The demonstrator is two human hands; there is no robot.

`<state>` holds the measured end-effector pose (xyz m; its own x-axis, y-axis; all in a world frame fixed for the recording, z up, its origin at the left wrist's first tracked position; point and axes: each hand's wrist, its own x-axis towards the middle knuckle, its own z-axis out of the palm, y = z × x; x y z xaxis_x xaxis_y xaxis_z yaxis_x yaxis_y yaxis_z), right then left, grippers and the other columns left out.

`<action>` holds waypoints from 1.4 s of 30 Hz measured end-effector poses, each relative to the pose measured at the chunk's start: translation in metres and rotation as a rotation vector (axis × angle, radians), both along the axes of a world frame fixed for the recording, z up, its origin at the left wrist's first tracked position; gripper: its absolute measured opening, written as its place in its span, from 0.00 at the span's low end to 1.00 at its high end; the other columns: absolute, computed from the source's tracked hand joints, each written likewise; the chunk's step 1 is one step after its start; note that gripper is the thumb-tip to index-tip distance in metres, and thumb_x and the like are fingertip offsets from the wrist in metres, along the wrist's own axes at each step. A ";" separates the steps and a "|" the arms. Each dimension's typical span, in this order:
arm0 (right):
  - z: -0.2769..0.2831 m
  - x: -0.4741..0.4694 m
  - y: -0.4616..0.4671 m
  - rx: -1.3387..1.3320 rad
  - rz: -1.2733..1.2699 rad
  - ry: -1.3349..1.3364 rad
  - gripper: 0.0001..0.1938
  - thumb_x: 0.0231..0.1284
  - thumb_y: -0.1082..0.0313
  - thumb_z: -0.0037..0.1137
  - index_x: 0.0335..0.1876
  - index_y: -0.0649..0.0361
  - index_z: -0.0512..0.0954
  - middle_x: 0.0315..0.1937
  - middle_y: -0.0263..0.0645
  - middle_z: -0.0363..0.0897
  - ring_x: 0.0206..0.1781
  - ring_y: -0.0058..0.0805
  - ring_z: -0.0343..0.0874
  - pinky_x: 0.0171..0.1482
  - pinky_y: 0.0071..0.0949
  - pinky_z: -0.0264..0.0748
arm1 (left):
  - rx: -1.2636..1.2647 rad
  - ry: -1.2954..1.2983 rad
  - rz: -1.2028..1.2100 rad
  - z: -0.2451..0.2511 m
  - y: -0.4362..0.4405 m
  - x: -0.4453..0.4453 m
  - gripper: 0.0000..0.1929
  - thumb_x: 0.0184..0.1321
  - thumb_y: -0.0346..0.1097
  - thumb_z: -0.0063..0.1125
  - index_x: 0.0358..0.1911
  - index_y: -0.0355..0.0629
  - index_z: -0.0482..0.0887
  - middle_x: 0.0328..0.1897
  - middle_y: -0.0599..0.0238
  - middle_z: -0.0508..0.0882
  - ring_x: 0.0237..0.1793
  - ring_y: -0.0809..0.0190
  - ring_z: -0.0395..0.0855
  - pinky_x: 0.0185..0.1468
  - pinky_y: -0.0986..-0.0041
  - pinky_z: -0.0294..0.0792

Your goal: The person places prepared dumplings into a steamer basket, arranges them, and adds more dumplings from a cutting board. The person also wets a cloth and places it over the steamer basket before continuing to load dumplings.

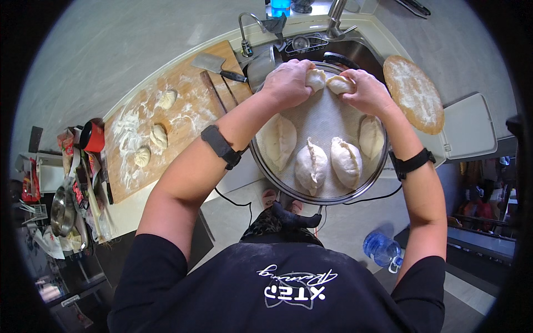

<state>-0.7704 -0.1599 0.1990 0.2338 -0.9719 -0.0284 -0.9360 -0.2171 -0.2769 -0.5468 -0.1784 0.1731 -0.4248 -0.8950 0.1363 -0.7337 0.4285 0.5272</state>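
My left hand [290,83] grips a pleated dough bun [316,80] at the far side of a round steel steamer tray [255,160]. Just right of it, my right hand [364,92] has its thumb and fingers around another filled dough piece [340,84]. A mesh liner [318,120] covers the tray. On the liner lie several large crimped dumplings: one at the left [280,141], two at the near side [311,166] [347,163], and one at the right [372,137], partly beside my forearm.
Left, a floured wooden board [187,100] bears three dough buns [158,136], a scraper [214,64] and a dark wooden stick [212,90]. A sink [362,52] with faucets lies behind the tray. A floured oval board [414,95] rests at the right; a blue water bottle [381,249] is on the floor.
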 end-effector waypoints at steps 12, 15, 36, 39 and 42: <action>0.037 0.013 0.050 -0.121 0.187 -0.161 0.23 0.57 0.59 0.68 0.57 0.58 0.78 0.49 0.47 0.79 0.48 0.44 0.82 0.53 0.38 0.78 | 0.008 0.247 0.136 0.037 0.069 0.080 0.25 0.62 0.48 0.66 0.56 0.39 0.81 0.49 0.52 0.84 0.47 0.57 0.84 0.52 0.69 0.76; 0.044 0.020 0.067 -0.081 0.223 -0.185 0.23 0.57 0.59 0.68 0.56 0.58 0.78 0.48 0.47 0.79 0.46 0.43 0.82 0.52 0.37 0.78 | 0.062 0.333 0.191 0.039 0.106 0.090 0.23 0.61 0.49 0.65 0.52 0.39 0.82 0.48 0.51 0.83 0.48 0.51 0.82 0.52 0.66 0.74; 0.006 0.102 0.191 -0.248 -0.057 -0.073 0.30 0.52 0.56 0.68 0.58 0.65 0.75 0.49 0.50 0.77 0.55 0.48 0.76 0.57 0.40 0.73 | 0.013 -0.204 0.409 0.012 0.155 0.017 0.37 0.58 0.56 0.61 0.67 0.41 0.69 0.53 0.47 0.80 0.54 0.44 0.79 0.57 0.57 0.73; -0.003 0.110 0.189 -0.235 -0.120 -0.023 0.32 0.52 0.53 0.68 0.60 0.64 0.74 0.49 0.51 0.77 0.54 0.48 0.77 0.56 0.40 0.74 | 0.000 -0.273 0.425 0.010 0.147 0.013 0.38 0.57 0.58 0.61 0.67 0.42 0.70 0.53 0.48 0.80 0.53 0.44 0.80 0.54 0.54 0.75; -0.013 0.117 0.185 -0.174 -0.181 0.049 0.32 0.54 0.51 0.65 0.60 0.64 0.73 0.48 0.51 0.78 0.53 0.49 0.78 0.55 0.41 0.75 | -0.039 -0.266 0.457 0.008 0.140 0.012 0.35 0.53 0.56 0.64 0.63 0.45 0.75 0.53 0.47 0.81 0.53 0.44 0.81 0.54 0.55 0.76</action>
